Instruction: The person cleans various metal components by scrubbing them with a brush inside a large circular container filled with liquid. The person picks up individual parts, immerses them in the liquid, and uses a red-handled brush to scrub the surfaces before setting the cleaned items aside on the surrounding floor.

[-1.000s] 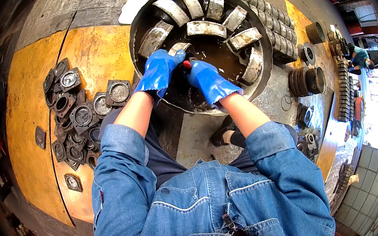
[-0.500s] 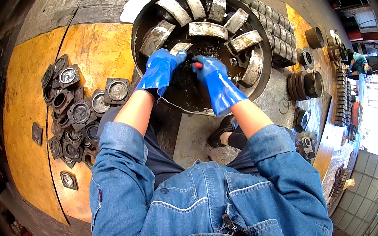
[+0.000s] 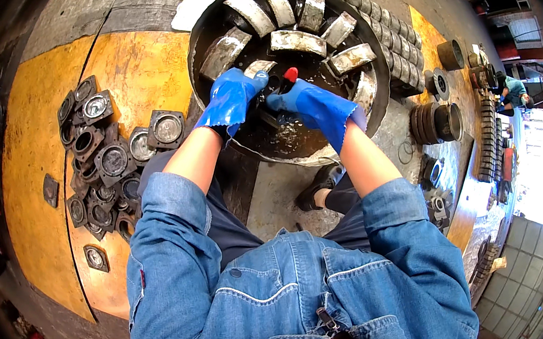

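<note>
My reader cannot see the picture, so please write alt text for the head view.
Blue-gloved left hand and right hand are over a round dark basin, the right holding a red-ended tool. Curved metal blocks lie in the basin; square metal parts lie piled at left on yellow boards.

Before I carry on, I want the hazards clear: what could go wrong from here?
The red-ended tool in the right hand could slip, since the blue gloves look slick. The left hand is close by and might be struck. Dark liquid in the basin could splash the bare forearms.
</note>
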The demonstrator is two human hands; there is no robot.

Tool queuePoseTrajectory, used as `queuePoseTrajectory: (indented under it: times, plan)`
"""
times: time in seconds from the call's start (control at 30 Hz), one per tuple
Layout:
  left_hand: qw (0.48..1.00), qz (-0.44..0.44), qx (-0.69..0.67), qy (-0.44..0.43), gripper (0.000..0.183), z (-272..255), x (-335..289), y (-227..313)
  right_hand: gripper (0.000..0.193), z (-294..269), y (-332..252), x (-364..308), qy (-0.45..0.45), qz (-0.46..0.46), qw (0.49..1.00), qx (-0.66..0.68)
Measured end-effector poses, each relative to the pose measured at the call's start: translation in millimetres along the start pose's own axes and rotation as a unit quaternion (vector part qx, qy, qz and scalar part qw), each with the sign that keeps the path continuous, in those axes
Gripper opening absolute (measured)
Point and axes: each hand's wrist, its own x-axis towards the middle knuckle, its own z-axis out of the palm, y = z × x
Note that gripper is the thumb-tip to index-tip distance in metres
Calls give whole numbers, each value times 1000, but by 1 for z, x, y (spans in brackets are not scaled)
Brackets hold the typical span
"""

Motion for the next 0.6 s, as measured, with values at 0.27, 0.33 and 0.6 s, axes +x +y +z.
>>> queuePoseTrajectory:
  times: [0.27, 0.33, 0.6]
  plan:
    - [999, -12, 28, 32, 67, 3, 4, -1, 42, 31, -21, -9, 105, 33, 945, -309]
    - [999, -17, 28, 20, 68, 2, 5, 1, 40, 28, -21, -8, 114, 34, 939, -322]
    - [998, -38, 52, 18, 74, 2, 9, 0, 30, 29, 11, -10, 275, -173, 895, -306]
